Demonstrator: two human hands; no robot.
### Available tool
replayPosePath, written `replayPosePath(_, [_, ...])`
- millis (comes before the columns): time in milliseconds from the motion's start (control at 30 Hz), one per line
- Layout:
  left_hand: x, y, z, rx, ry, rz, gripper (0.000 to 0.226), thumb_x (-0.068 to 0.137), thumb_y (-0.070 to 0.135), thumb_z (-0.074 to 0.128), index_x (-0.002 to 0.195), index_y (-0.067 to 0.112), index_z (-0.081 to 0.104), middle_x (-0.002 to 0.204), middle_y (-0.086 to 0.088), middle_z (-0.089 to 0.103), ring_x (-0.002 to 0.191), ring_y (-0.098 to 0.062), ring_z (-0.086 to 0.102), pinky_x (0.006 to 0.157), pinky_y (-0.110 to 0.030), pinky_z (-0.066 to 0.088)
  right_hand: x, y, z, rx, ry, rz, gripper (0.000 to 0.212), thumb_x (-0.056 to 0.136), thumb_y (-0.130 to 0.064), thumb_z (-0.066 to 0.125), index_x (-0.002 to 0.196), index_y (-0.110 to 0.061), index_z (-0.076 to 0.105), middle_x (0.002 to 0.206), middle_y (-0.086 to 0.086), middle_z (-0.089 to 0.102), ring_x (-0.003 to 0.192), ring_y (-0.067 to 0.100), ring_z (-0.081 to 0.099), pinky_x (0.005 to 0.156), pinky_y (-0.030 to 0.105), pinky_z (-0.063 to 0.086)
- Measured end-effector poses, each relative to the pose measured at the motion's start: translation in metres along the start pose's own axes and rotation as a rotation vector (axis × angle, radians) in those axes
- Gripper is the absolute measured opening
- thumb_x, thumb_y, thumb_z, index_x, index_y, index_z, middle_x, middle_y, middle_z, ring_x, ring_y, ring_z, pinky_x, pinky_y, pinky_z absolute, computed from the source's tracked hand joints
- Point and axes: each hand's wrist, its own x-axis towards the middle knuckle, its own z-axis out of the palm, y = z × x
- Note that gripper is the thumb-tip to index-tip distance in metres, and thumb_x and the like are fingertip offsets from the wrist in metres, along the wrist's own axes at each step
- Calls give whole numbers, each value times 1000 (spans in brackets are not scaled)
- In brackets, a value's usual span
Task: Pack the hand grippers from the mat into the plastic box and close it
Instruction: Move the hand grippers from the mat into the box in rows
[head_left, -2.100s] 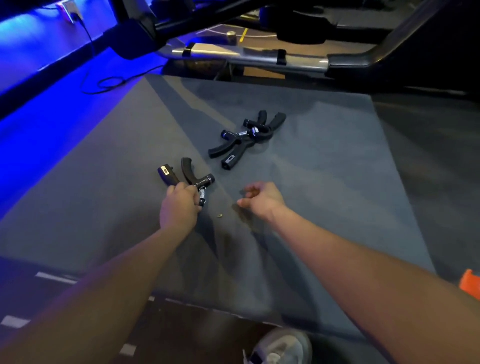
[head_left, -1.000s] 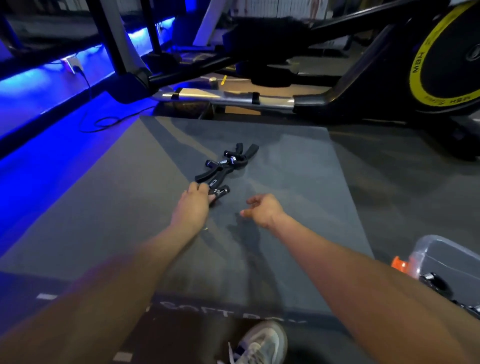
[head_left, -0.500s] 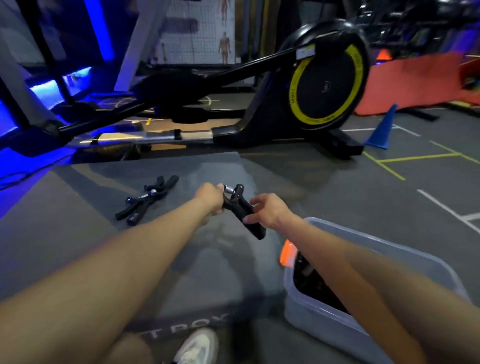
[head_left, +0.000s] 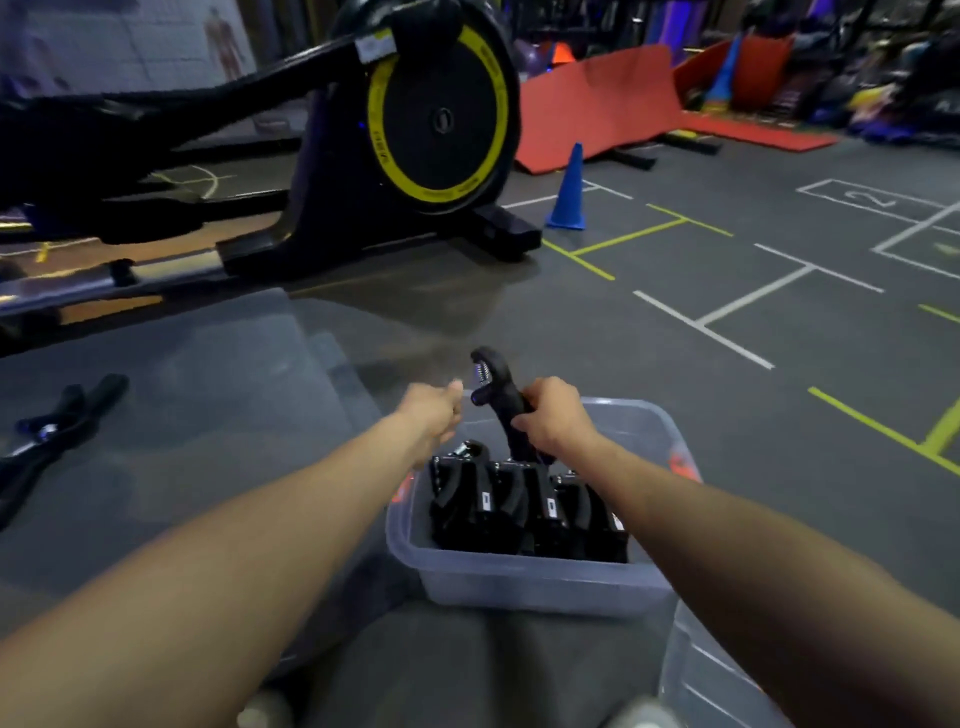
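Observation:
My right hand (head_left: 553, 418) grips a black hand gripper (head_left: 496, 384) by its handle and holds it upright, spring end up, over the clear plastic box (head_left: 519, 579). Just left of that spring is my left hand (head_left: 434, 413), loosely curled and holding nothing. Several black hand grippers (head_left: 498, 506) stand packed in the box. A cluster of hand grippers (head_left: 54, 423) still lies at the left edge of view on the grey mat (head_left: 208, 415). The box has orange latches (head_left: 681, 462) and no lid on it.
A clear plastic piece (head_left: 727, 675), possibly the lid, lies at the bottom right beside the box. A black elliptical trainer with a yellow-ringed wheel (head_left: 436, 119) stands behind the mat. A blue cone (head_left: 569, 192) and a red mat (head_left: 597, 98) are farther back.
The picked-up gripper passed from my left hand to my right and moved right, from over the mat to above the box. My view swung right, bringing the box into full view.

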Motion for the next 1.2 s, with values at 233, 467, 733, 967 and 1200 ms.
replayPosePath(233, [8,-25,52,392,-124,42,38,96,17,48,132,6,46,131,-13,54,113,-25,53,103,-31,38,14,53,-13,505,-28,196,19,86,3,58,103,8,65,84,17,65,73,26,63,75,43,56])
replayPosePath(467, [14,-34,78,267,-271,11,28,96,7,45,122,1,56,90,-7,60,80,-19,55,65,-21,43,15,76,-20,738,-20,232,26,89,8,51,113,5,61,74,8,62,64,21,60,64,32,53])
replayPosePath(733, [23,-41,95,75,-256,-49,34,95,9,49,129,5,53,101,-7,57,82,-15,56,67,-17,42,18,90,-16,540,-27,191,54,78,6,67,129,-10,55,79,7,61,73,25,59,77,41,56])
replayPosePath(967, [28,-53,121,39,-308,-18,34,94,9,50,127,6,54,99,-6,59,70,-8,54,63,-13,44,20,112,-25,428,-14,248,62,75,11,68,129,-17,54,76,-2,58,65,15,60,63,23,56])
replayPosePath(1200, [46,-75,136,356,-322,70,39,93,15,53,132,9,50,129,-8,57,120,-24,54,106,-28,38,30,158,0,384,62,423,52,66,10,72,112,-12,64,94,10,71,87,30,70,83,46,57])
